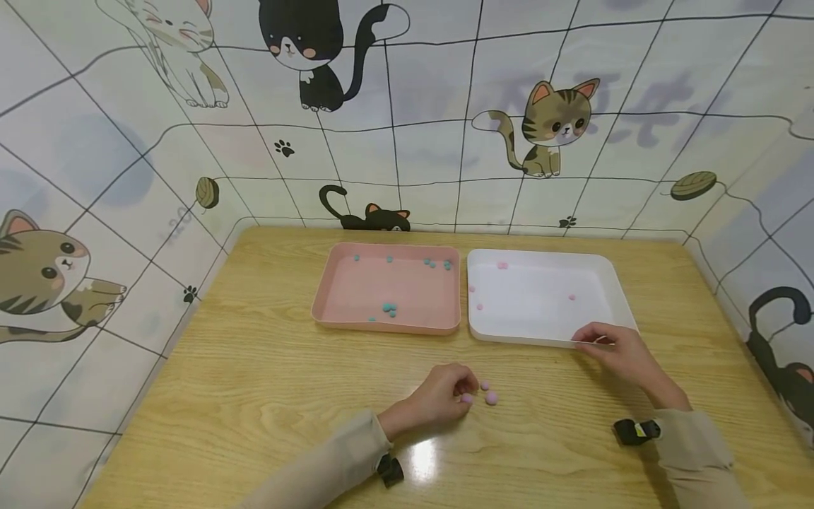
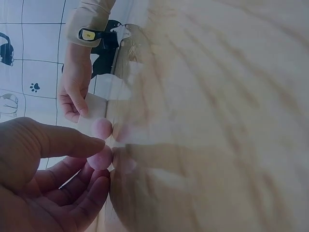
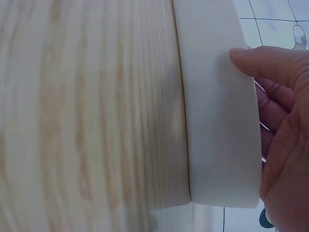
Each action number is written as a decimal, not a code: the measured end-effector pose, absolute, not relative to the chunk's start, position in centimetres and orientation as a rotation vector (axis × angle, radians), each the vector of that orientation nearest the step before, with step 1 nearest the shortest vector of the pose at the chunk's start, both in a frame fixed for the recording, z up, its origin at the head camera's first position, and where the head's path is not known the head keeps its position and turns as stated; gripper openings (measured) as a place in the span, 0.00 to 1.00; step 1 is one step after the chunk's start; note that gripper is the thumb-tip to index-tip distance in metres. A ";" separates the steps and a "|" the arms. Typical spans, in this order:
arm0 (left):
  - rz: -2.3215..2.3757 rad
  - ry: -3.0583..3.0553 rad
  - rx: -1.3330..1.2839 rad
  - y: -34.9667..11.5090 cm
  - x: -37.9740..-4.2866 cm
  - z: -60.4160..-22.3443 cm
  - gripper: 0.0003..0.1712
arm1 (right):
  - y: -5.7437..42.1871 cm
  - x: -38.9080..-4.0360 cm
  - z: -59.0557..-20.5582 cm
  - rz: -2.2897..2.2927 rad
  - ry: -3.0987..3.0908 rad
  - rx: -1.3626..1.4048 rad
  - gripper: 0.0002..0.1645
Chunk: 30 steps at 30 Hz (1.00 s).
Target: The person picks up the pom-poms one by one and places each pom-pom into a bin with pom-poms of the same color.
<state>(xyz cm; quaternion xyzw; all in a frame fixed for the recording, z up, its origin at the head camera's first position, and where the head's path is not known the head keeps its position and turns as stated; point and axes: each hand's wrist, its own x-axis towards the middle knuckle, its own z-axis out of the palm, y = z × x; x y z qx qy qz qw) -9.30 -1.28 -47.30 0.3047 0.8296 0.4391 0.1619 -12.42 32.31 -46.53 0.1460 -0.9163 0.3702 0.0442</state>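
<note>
On the wooden table, my left hand (image 1: 440,393) pinches a small pink ball (image 1: 467,399) between thumb and curled fingers. The left wrist view has the thumb's tip against this ball (image 2: 100,158), with another behind it. Two more pink balls (image 1: 491,398) lie just right of that hand. My right hand (image 1: 615,351) grips the front wall of a white tray (image 1: 534,338) near its right corner. In the right wrist view the thumb presses the wall's outer face (image 3: 219,121), while the fingers reach over the rim, partly hidden. Several pink pieces (image 1: 571,297) lie inside this tray.
A pink tray (image 1: 386,326) stands left of the white one, holding several small teal pieces (image 1: 389,307). Behind the table (image 1: 254,353) and along its sides hang cat-patterned sheets (image 1: 432,155).
</note>
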 end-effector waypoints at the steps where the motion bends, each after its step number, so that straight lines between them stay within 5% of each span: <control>1: 1.258 2.366 0.876 -1.3 -9.3 -47.3 0.08 | 32.3 -12.4 -46.6 1.128 -2.800 0.449 0.06; 30: 1.586 2.276 0.852 0.2 -13.6 -46.1 0.10 | 32.3 -12.3 -46.4 1.162 -2.786 0.439 0.07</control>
